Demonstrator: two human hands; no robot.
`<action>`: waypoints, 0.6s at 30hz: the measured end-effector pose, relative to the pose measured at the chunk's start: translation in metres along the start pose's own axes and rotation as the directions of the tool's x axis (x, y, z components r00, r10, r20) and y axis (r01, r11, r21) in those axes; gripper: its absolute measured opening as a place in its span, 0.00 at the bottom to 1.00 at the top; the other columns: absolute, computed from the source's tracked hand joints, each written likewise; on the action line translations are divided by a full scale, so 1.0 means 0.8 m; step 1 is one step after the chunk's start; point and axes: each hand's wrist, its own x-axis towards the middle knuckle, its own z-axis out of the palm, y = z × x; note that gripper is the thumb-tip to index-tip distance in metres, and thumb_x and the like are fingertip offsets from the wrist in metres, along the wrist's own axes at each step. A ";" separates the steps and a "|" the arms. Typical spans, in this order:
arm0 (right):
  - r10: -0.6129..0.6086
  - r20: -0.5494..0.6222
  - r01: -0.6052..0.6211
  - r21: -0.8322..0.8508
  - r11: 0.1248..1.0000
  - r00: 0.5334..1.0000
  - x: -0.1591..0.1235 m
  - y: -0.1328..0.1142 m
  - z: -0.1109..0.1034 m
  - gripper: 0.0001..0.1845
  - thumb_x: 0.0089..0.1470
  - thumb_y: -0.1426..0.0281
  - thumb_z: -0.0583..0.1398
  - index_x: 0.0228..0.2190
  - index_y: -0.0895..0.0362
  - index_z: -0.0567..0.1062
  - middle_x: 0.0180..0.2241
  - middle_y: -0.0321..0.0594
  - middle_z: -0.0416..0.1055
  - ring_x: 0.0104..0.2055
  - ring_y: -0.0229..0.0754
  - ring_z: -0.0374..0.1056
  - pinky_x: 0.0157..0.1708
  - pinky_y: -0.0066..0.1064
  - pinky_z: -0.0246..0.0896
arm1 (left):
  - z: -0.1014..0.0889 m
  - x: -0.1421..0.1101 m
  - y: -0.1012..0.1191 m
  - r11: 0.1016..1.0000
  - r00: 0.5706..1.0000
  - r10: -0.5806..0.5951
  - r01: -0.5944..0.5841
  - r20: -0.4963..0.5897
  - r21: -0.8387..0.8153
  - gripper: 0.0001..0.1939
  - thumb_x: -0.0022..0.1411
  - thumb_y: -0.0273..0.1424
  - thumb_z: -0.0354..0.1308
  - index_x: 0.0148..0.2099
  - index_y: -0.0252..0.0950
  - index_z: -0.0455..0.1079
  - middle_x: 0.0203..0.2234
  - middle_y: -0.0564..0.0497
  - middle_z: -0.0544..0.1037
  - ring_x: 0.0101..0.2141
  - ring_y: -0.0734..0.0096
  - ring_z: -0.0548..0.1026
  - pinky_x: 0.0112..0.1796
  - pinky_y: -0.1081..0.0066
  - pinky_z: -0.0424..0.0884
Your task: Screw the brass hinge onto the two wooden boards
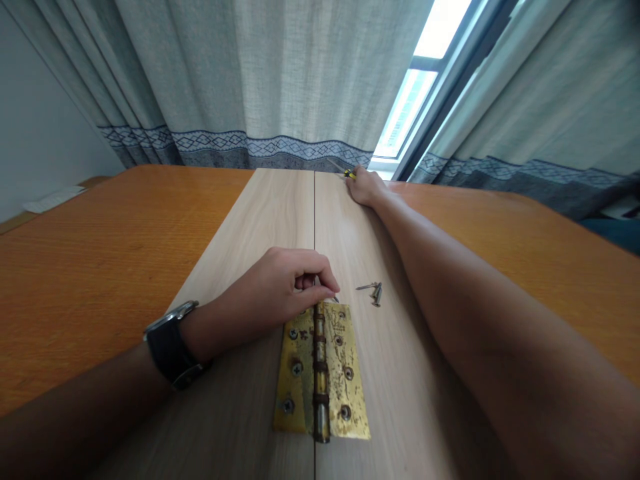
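Hinge-top (pixel 320 367), left hand (pixel 280 290) pinching, right (pixel 365 187) gripping screwdriver (pixel 349 174)

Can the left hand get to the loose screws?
Probably yes. The left hand is close to the screws, with only bare board between them. The hinge lies below that path, so it doesn't seem to block the way.

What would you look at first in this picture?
The tarnished brass hinge grabs your eye, lying on the pale wooden boards near the bottom. The left hand curls at its top end, near some loose screws. Far ahead, the right hand holds a small yellow-handled screwdriver.
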 end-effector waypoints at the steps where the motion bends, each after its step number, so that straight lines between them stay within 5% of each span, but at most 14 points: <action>1: -0.002 0.000 0.002 0.001 1.000 1.000 0.000 0.000 0.000 0.26 0.64 0.61 0.50 0.57 0.63 0.65 0.54 0.62 0.69 0.57 0.64 0.64 0.54 0.52 0.59 | 0.000 0.000 0.000 1.000 1.000 -0.001 0.001 -0.001 0.003 0.05 0.60 0.21 0.60 0.32 0.34 0.75 0.27 0.53 0.77 0.28 0.76 0.72 0.31 0.76 0.66; 13: -0.005 0.006 0.005 0.005 1.000 1.000 0.002 0.000 0.002 0.25 0.64 0.62 0.49 0.56 0.63 0.65 0.55 0.62 0.69 0.59 0.63 0.63 0.57 0.55 0.56 | -0.003 0.001 0.002 0.999 0.999 0.038 -0.038 0.015 0.013 0.06 0.61 0.21 0.60 0.35 0.35 0.77 0.29 0.54 0.78 0.28 0.78 0.71 0.31 0.76 0.66; 18: -0.012 -0.003 0.012 -0.003 1.000 1.000 0.001 -0.002 0.003 0.22 0.64 0.64 0.49 0.54 0.62 0.66 0.57 0.61 0.68 0.62 0.62 0.60 0.62 0.63 0.42 | -0.004 0.000 0.001 0.998 0.998 0.058 -0.058 0.018 0.002 0.06 0.61 0.20 0.60 0.35 0.34 0.77 0.30 0.54 0.79 0.29 0.77 0.72 0.32 0.76 0.66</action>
